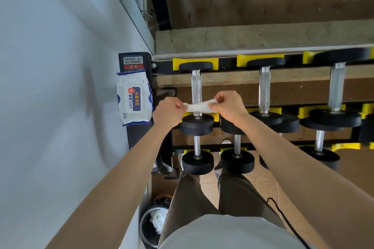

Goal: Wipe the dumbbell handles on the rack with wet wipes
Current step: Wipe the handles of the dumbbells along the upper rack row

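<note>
A white wet wipe is stretched between my two hands just above the near end of the leftmost top-row dumbbell handle. My left hand pinches its left end and my right hand pinches its right end. Whether the wipe touches the handle I cannot tell. That dumbbell lies front to back on the black and yellow rack, with black heads at both ends. Two more top-row handles, one in the middle and one further right, lie bare.
A pack of wet wipes lies on the rack's left end post by the white wall. Lower-row dumbbells sit under my hands. A bin with used wipes stands on the floor at the left of my legs. A mirror rises behind the rack.
</note>
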Motion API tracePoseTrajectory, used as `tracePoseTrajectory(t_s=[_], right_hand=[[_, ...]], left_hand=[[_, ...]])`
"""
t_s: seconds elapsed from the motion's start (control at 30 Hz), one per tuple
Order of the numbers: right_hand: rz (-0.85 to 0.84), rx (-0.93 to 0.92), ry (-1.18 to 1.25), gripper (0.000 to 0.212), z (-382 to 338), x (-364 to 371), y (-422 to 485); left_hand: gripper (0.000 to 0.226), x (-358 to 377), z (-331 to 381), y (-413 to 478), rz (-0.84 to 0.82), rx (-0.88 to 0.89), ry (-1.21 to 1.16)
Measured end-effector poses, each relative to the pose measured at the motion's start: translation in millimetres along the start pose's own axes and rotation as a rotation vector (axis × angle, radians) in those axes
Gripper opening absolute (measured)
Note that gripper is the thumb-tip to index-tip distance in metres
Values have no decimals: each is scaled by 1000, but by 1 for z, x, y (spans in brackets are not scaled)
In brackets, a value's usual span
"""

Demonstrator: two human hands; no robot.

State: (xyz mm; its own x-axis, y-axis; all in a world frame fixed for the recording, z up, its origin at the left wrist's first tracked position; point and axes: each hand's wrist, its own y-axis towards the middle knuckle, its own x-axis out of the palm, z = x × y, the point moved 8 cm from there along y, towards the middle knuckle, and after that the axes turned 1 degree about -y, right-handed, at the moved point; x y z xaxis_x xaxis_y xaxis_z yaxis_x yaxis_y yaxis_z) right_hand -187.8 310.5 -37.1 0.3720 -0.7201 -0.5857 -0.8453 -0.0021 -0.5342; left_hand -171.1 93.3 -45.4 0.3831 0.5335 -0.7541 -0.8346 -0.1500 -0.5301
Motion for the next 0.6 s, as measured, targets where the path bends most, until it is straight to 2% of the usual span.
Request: tracePoseTrajectory(t_s=[0.1,0.17,0.23,0.3,0.33,0.4,0.47,0.53,0.6], right_hand=[[-52,-71,99,9,-20,8,-4],[-43,-45,206,9,-23,5,-2],[70,43,442,8,-15,-14,0],[299,100,670,11,-2,-43,0],[401,103,724,14,2,-56,-2],[478,83,726,14,2,-68,-2],[432,67,645,6,-4,-63,4],[308,110,609,4,-6,-44,16],[173,227,747,11,-2,-16,27]], left_hand=[[28,-11,-7,10,99,-52,-91],[26,-15,-7,19,105,-61,-229],[24,-16,-5,27,88,-78,-406],[21,-14,1,35,50,-78,-494],[20,-11,2,40,32,-80,-536],[25,0,4,48,-15,-98,-661],[27,10,12,50,-66,-114,-754],[27,19,24,52,-116,-128,-838],[27,25,36,54,-160,-161,-955]])
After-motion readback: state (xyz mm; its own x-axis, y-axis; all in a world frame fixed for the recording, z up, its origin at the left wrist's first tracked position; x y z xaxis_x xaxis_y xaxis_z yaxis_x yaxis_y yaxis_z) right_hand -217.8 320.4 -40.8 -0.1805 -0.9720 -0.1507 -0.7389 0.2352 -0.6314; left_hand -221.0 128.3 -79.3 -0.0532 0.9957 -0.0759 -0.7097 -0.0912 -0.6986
